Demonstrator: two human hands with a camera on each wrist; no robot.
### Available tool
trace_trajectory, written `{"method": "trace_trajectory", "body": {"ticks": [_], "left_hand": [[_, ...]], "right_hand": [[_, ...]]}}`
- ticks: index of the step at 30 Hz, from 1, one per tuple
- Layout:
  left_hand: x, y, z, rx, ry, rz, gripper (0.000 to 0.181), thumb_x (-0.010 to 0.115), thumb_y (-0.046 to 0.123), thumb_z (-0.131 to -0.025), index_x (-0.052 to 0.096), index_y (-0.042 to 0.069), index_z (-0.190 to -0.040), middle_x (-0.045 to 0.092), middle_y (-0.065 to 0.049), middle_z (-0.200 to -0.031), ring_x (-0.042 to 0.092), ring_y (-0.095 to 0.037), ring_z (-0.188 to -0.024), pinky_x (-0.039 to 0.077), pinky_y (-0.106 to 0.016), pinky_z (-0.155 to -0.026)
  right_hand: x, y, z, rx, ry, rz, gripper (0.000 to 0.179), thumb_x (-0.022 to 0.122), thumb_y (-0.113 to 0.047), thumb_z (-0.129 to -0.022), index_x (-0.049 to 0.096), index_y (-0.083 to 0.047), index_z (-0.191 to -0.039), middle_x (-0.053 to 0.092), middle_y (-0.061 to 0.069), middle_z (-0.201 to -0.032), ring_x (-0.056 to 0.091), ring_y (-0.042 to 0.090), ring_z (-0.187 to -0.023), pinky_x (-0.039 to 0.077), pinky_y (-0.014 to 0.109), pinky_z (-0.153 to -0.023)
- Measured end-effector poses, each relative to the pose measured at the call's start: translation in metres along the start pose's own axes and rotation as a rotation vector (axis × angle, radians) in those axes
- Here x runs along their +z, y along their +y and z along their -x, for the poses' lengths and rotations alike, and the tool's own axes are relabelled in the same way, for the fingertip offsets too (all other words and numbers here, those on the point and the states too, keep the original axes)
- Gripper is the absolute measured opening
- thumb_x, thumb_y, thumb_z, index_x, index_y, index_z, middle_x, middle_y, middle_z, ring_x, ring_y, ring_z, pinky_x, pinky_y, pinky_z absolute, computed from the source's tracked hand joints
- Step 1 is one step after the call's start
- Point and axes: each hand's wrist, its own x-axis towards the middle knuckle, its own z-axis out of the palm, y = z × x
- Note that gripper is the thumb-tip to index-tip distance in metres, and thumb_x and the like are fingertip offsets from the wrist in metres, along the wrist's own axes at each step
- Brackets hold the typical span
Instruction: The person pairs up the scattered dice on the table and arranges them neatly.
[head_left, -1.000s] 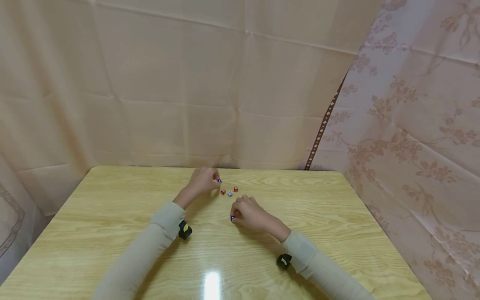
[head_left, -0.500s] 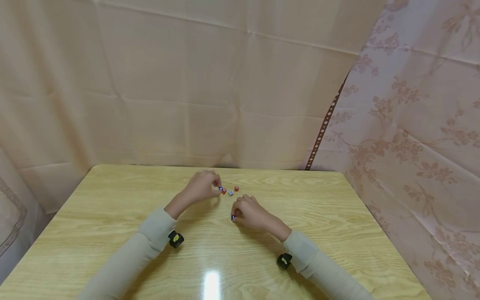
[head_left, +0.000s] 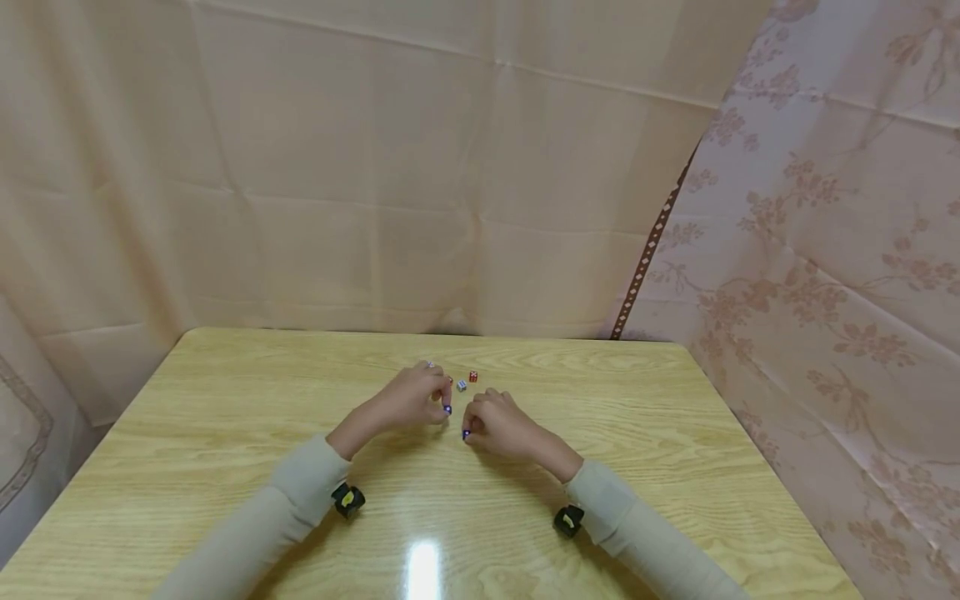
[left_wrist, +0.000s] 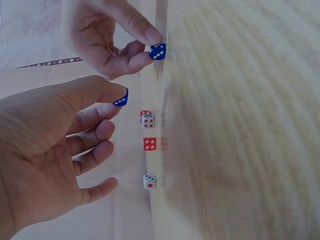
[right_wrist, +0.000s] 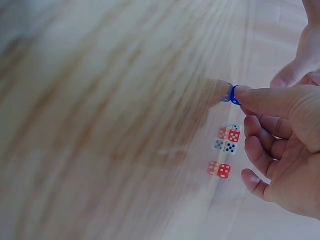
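Note:
My left hand (head_left: 408, 398) pinches a blue die (left_wrist: 121, 97) with white pips between thumb and forefinger, held above the tabletop. Close by on the right, my right hand (head_left: 504, 427) pinches a second blue die (right_wrist: 235, 95) low at the table surface. Just beyond the hands lie a red die (head_left: 473, 377) and a white die (head_left: 461, 386). Another red die (left_wrist: 149, 144) is mostly covered by my left fingers in the head view. A second white die (left_wrist: 149, 181) lies behind my left hand.
The pale wood-grain table (head_left: 637, 417) mirrors the dice. Beige cloth (head_left: 337, 208) hangs along its back edge, and flowered cloth (head_left: 840, 292) hangs on the right. Each wrist wears a small black camera (head_left: 348, 500).
My left hand has come from the back of the table toward my right hand, carrying the blue die. A white die now shows behind it. My right hand stays in place.

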Motion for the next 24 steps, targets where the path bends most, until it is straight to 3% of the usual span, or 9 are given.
{"method": "trace_trajectory", "body": {"ticks": [3, 5, 7, 9, 11, 14, 24], "left_hand": [[0.005, 0.000, 0.001, 0.030, -0.016, 0.008, 0.016, 0.082, 0.016, -0.079, 0.066, 0.016, -0.081, 0.059, 0.002, -0.085, 0.054, -0.016, -0.085, 0.049, -0.043, -0.094], [0.007, 0.001, 0.002, 0.026, -0.037, 0.034, 0.017, 0.083, 0.016, -0.080, 0.066, 0.015, -0.081, 0.062, 0.003, -0.088, 0.062, -0.023, -0.096, 0.043, -0.054, -0.109], [0.008, 0.002, 0.003, 0.005, -0.060, 0.058, 0.018, 0.084, 0.016, -0.080, 0.066, 0.015, -0.082, 0.064, 0.003, -0.091, 0.062, -0.033, -0.111, 0.036, -0.062, -0.113], [0.009, 0.004, 0.003, -0.021, -0.084, 0.076, 0.017, 0.083, 0.016, -0.081, 0.067, 0.016, -0.082, 0.065, 0.003, -0.092, 0.060, -0.034, -0.111, 0.041, -0.059, -0.107], [0.009, 0.006, 0.004, -0.035, -0.103, 0.080, 0.016, 0.083, 0.017, -0.081, 0.067, 0.016, -0.081, 0.065, 0.004, -0.090, 0.056, -0.028, -0.102, 0.044, -0.050, -0.095], [0.010, 0.008, 0.004, -0.037, -0.121, 0.083, 0.014, 0.082, 0.017, -0.081, 0.068, 0.017, -0.081, 0.063, 0.006, -0.086, 0.045, -0.016, -0.085, 0.039, -0.039, -0.083], [0.018, 0.012, 0.000, -0.006, -0.130, 0.073, 0.011, 0.082, 0.015, -0.080, 0.071, 0.015, -0.081, 0.062, 0.006, -0.083, 0.047, -0.014, -0.087, 0.038, -0.041, -0.083]], "right_hand": [[0.000, 0.001, 0.000, -0.010, 0.005, 0.006, 0.008, 0.079, -0.016, -0.089, 0.072, -0.014, -0.090, 0.060, -0.005, -0.085, 0.044, 0.012, -0.084, 0.030, 0.032, -0.080], [0.000, 0.000, 0.000, -0.013, 0.007, 0.009, 0.008, 0.079, -0.016, -0.089, 0.072, -0.013, -0.090, 0.061, -0.005, -0.085, 0.044, 0.012, -0.084, 0.030, 0.032, -0.080], [0.000, 0.000, 0.000, -0.006, 0.003, 0.010, 0.009, 0.079, -0.017, -0.089, 0.072, -0.013, -0.091, 0.061, -0.005, -0.086, 0.044, 0.011, -0.085, 0.030, 0.031, -0.080], [-0.001, -0.001, 0.000, 0.000, 0.000, 0.004, 0.009, 0.079, -0.017, -0.089, 0.072, -0.012, -0.092, 0.062, -0.004, -0.087, 0.044, 0.012, -0.085, 0.030, 0.031, -0.080], [-0.001, -0.001, 0.000, 0.005, -0.001, 0.002, 0.009, 0.078, -0.017, -0.090, 0.072, -0.011, -0.092, 0.062, -0.004, -0.087, 0.045, 0.012, -0.085, 0.031, 0.032, -0.081], [-0.002, -0.001, 0.000, 0.008, 0.001, 0.001, 0.009, 0.078, -0.017, -0.090, 0.072, -0.011, -0.092, 0.063, -0.003, -0.088, 0.045, 0.012, -0.085, 0.031, 0.032, -0.081], [0.000, 0.002, -0.001, 0.003, 0.007, 0.010, 0.010, 0.079, -0.017, -0.089, 0.072, -0.011, -0.093, 0.064, -0.004, -0.089, 0.046, 0.012, -0.086, 0.032, 0.031, -0.081]]}}
